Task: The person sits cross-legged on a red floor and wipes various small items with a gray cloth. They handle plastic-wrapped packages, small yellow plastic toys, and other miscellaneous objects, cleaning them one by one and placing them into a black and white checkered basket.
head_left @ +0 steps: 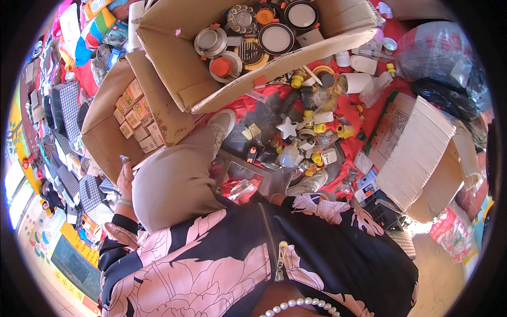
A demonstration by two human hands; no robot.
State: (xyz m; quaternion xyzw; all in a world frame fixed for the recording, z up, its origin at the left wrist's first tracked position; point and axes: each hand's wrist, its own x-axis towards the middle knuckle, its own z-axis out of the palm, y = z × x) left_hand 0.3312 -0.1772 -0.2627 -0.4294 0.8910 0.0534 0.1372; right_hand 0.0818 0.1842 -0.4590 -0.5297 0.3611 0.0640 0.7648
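Observation:
At the left, my left hand [125, 180] is raised beside my knee, close to the near edge of a small cardboard box [108, 103]. Its fingers are closed, with a small shiny bit [124, 158] at their tips, too small to name. Several little orange-and-white packets [138, 113] are stacked inside that box. Only a sliver of my right hand [276, 198] shows past the dark sleeve cuff, low in front of my body; its fingers are hidden. Near it lie a grey flat frame [240, 166] and a crumpled clear plastic wrapper [244, 187].
A large open carton [227, 98] ahead holds plates, glass dishes and orange pieces. Yellow-capped bottles and a white star [287, 128] litter the red sheet between my shoes. An opened carton [412, 142] stands right; plastic bags [435, 53] lie behind it. Checked bags [66, 105] crowd the left.

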